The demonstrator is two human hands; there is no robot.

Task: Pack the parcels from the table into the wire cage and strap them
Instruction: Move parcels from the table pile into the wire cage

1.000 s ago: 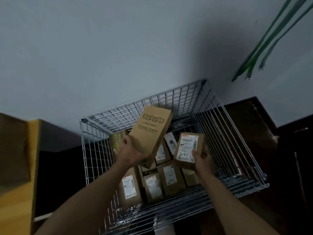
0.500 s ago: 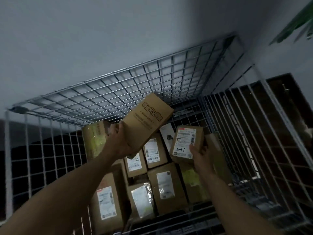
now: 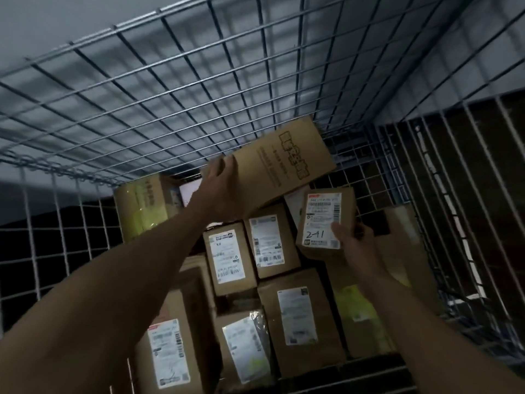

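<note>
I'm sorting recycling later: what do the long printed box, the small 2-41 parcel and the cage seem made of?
Long printed box: matte brown cardboard, printed lettering. 2-41 parcel: brown cardboard, white paper label. Wire cage: silvery welded metal grid, probably steel, faintly shiny.

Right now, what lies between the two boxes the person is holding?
In the head view, a pale parcel peeks through the gap between the long box and the labelled box.

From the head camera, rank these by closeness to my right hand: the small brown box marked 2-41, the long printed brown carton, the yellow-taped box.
1. Small brown box marked 2-41: gripped by the right hand.
2. Long printed brown carton: up-left, in the left hand.
3. Yellow-taped box: far left in the wire cage.
</note>
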